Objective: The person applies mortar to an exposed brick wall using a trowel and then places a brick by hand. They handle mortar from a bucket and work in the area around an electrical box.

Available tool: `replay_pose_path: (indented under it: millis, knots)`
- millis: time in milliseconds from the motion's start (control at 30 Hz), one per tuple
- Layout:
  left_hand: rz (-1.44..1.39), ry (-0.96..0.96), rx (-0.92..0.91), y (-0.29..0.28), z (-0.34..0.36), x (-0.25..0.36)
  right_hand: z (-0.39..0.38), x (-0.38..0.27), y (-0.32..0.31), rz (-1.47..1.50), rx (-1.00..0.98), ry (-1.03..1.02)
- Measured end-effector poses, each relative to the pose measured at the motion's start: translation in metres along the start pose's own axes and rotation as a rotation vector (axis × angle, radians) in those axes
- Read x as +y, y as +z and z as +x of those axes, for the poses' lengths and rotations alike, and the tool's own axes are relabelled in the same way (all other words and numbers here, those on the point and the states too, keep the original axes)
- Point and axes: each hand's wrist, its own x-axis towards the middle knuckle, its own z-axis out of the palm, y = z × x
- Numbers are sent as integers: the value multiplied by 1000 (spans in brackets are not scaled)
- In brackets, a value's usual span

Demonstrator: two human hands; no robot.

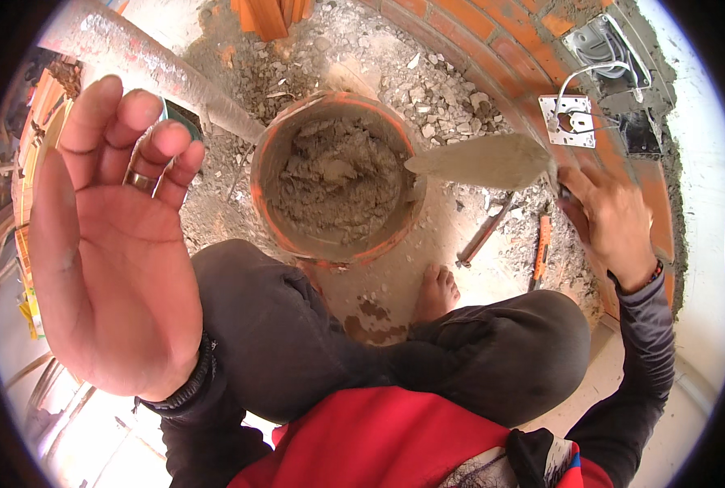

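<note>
view from above of a crouching person at the foot of a brick wall (493,41). landmark: the orange bucket (336,179) of grey mortar (330,175), standing on the rubble-strewn floor just ahead of the knees.

right of the bucket, the right hand (611,220) is clenched round the handle of a trowel (484,160); the handle itself is hidden by the fingers. the blade is level, coated in mortar, and its tip reaches over the bucket's right rim. left of the bucket and much nearer the camera, the left hand (110,244) is raised, palm showing, fingers loosely curled and released, holding nothing; a ring sits on one finger.

beyond and right of the bucket, a metal plate (568,120) and loose white wires (598,77) hang at an open wall box. a chisel-like tool (484,232) and an orange-handled tool (541,248) lie on the floor right of the bucket, and a bare foot (436,293) rests just below it.

risks, as judged: a tilt of the blade would drop mortar outside the rim or onto the foot; a swing toward the wall could snag the wires; the loose tools and sharp rubble lie close to the unshod foot; the crouch looks easy to unbalance with one hand raised.
</note>
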Motion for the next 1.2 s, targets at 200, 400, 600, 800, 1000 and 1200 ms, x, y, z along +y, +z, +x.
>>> replay_pose_path:
  millis: [200, 400, 600, 800, 1000, 1200]
  knots:
    - [-120, 8, 12, 0, -2, 1, 63, -5, -13, -449, 205, -312]
    - [-122, -1, -60, 4, -3, 1, 102, -13, -12, -317, 72, -556]
    - [-132, -15, 12, 3, -6, 5, 84, 0, 59, 164, -163, -449]
    - [-119, 0, 14, 2, -7, 7, 29, -13, 114, 682, -100, -159]
    - [-28, 43, 125, 16, -4, -8, 27, -37, 162, 961, 433, 0]
    - [45, 11, 254, 28, 1, -13, 76, -39, 151, 1057, 872, 292]
